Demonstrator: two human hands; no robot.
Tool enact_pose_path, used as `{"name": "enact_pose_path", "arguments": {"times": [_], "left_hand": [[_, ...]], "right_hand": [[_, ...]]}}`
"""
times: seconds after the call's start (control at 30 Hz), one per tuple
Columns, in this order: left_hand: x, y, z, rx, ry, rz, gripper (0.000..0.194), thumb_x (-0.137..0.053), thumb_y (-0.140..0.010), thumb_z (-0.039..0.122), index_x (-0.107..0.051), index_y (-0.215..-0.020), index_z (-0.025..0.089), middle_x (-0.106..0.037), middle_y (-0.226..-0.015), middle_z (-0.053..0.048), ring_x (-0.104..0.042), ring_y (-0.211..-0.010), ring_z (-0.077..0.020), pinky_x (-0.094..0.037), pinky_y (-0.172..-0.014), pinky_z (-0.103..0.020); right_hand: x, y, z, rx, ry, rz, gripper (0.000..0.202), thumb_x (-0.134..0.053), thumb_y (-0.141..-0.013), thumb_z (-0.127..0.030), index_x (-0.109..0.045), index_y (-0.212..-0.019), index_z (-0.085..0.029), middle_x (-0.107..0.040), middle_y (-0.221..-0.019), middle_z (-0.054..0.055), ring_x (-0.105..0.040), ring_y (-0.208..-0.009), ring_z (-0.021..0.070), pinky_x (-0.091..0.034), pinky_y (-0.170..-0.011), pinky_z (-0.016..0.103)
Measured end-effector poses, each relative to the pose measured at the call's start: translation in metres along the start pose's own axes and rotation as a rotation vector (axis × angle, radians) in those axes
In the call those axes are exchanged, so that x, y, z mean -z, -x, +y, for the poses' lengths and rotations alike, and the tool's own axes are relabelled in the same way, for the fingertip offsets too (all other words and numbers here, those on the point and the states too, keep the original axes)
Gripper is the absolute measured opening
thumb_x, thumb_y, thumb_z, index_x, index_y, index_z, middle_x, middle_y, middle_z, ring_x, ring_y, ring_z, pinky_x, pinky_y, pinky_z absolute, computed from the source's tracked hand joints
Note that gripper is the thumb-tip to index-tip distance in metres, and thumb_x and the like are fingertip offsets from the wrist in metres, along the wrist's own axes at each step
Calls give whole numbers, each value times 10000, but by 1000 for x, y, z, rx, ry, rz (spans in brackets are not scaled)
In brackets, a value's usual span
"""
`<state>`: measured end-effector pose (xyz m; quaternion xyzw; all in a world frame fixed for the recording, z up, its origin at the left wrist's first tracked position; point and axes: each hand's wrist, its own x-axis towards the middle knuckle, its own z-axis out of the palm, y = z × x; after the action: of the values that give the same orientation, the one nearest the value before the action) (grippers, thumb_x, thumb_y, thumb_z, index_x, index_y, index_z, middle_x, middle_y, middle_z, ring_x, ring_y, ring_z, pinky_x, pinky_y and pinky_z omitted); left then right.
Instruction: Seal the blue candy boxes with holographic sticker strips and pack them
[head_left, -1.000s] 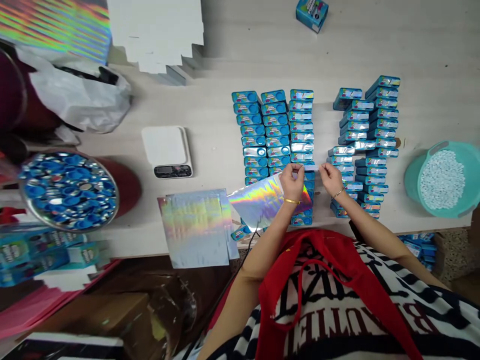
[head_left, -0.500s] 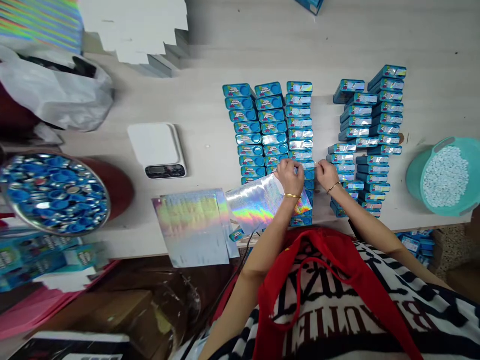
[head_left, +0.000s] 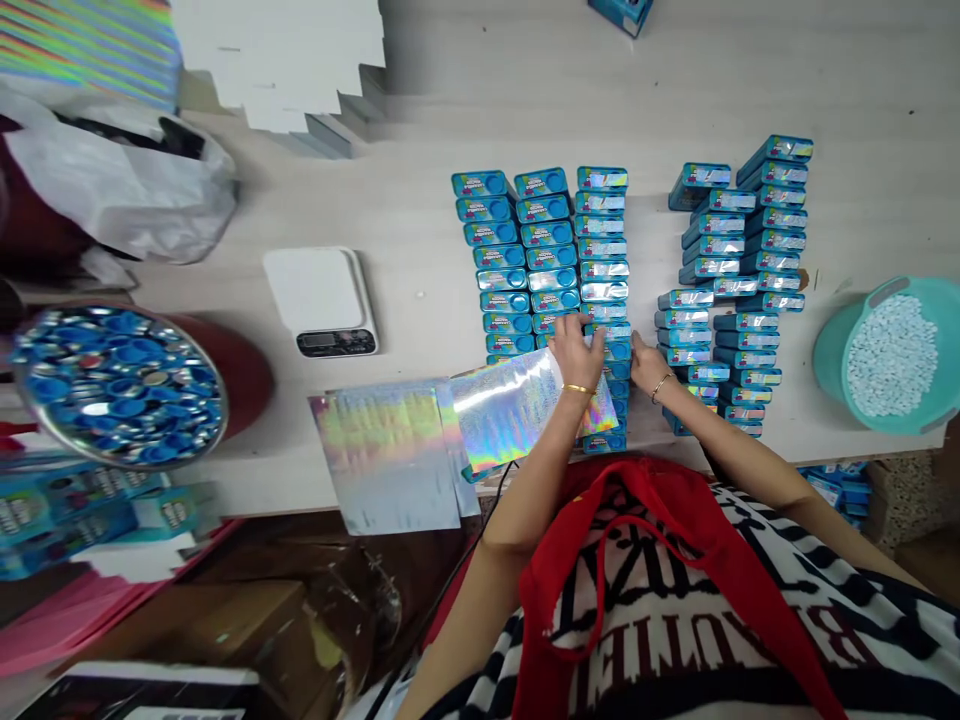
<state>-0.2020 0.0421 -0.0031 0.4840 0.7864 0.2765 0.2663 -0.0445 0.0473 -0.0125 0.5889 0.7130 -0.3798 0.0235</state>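
My left hand (head_left: 576, 358) is closed on a shiny holographic sheet (head_left: 499, 405), which slants beneath it and comes out past the wrist. Its fingertips reach the left end of one blue tin (head_left: 616, 330) in the third column. At the right end of that column, my right hand (head_left: 651, 364) has its fingers curled together; whatever they pinch, if anything, is hidden. Tins in this column carry shiny labels (head_left: 604, 270) on their upward sides. Two columns of similar tins (head_left: 547, 235) with printed sides up stand left of it, some partly covered by the sheet.
More labelled tins (head_left: 776, 220) stand in staggered columns to the right, beside a turquoise tub (head_left: 832, 345) of white pellets. A kitchen scale (head_left: 322, 300), flat holographic sheets (head_left: 390, 450) and a red bucket (head_left: 251, 385) of blue-and-silver pieces are on the left. White cartons (head_left: 277, 60) sit behind.
My right hand has shifted slightly down and its fingertips no longer show a clear pinch. My left fingers have spread a little over the tins, and the sheet has tilted slightly.
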Motion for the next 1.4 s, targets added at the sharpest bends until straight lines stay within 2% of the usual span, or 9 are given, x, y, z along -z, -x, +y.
{"name": "enact_pose_path", "arguments": {"times": [0.13,0.27,0.4,0.57,0.7,0.97,1.13,1.27,1.4], "left_hand": [[50,-11,-30,-235,9,-11,202,-446,-978,302,-617,-961,196,-642,-965,-87,-584,-968,-230,-441,-885,-372],[88,-10,-62,-353,-239,-191,240,-465,-961,288,-672,-1049,203,-666,-1034,-114,-581,-989,-273,-430,-899,-416],[83,2,-78,-369,-374,-294,300,-447,-966,321,-689,-1083,188,-655,-1051,-153,-579,-998,-308,-437,-894,-448],[70,16,-87,-314,-319,-174,372,-369,-995,339,-671,-1120,161,-640,-1142,-173,-581,-1048,-294,-458,-917,-434],[71,20,-89,-289,-302,-189,393,-316,-1001,302,-666,-1134,180,-650,-1193,-168,-596,-1066,-289,-464,-926,-430],[101,66,-67,-335,-227,-217,205,-438,-952,270,-620,-885,205,-661,-1117,-153,-589,-1076,-270,-464,-944,-440],[129,98,-27,-98,207,87,178,-594,-906,360,-532,-813,222,-595,-791,-25,-586,-784,-173,-481,-763,-328],[120,88,-3,178,605,196,277,-689,-822,420,-498,-821,219,-553,-767,14,-581,-734,-126,-483,-712,-263],[87,79,3,268,754,116,274,-726,-766,366,-501,-776,210,-542,-710,31,-551,-672,-105,-471,-667,-236]], "right_hand": [[18,12,-37,35,118,49,588,-268,-1012,-233,-240,-1582,-92,-689,-1178,190,-667,-960,284,-527,-837,393],[9,18,-83,210,262,-182,540,-234,-1049,-287,-290,-1574,-171,-628,-1283,168,-630,-1067,274,-514,-862,367],[-15,12,-100,230,385,-331,544,-238,-1046,-237,-245,-1576,-114,-593,-1298,190,-610,-1099,256,-504,-863,347],[-21,9,-98,216,415,-339,564,-242,-1037,-219,-196,-1586,-100,-558,-1341,189,-595,-1123,257,-503,-850,344],[-19,9,-100,195,418,-340,569,-243,-1023,-170,-202,-1588,-116,-551,-1356,182,-606,-1103,254,-503,-816,340],[-23,10,-98,178,369,-294,551,-261,-1030,-189,-249,-1578,-135,-558,-1354,184,-616,-1118,255,-497,-845,332],[-24,11,-85,202,-46,-170,516,-271,-1057,-361,-411,-1492,-120,-633,-1241,169,-633,-1051,234,-503,-872,336],[-15,33,-73,113,-689,-93,777,-82,-979,-686,-583,-1220,-144,-668,-918,79,-623,-718,152,-502,-634,269],[-2,64,-65,118,-904,-35,592,-445,-873,-761,-593,-937,-192,-615,-774,8,-546,-628,124,-449,-584,249]]}}
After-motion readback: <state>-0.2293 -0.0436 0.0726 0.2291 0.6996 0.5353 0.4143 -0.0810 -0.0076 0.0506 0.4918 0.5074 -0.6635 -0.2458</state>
